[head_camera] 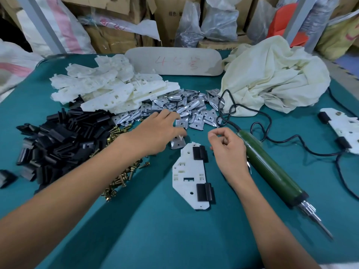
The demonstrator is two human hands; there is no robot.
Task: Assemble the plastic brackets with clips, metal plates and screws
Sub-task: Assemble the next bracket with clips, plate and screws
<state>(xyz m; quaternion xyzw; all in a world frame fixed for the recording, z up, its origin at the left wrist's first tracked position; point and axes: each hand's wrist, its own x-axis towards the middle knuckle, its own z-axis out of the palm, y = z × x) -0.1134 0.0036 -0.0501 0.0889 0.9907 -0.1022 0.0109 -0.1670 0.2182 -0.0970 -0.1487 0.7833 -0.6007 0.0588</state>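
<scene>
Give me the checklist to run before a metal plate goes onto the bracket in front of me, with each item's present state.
1. Clips fitted on the bracket: ok. The upper clip and lower clip both sit on its right edge.
2. Plate in hand: cannot tell. The left hand lies over a loose plate by the bracket's top end.
3. Screw ready: cannot tell. The right hand is curled and hides whatever it may hold; the screws lie left of the bracket.
4. Screwdriver to hand: ok. It lies ungripped beside the right hand.
5. Bracket face uncovered: ok.
</scene>
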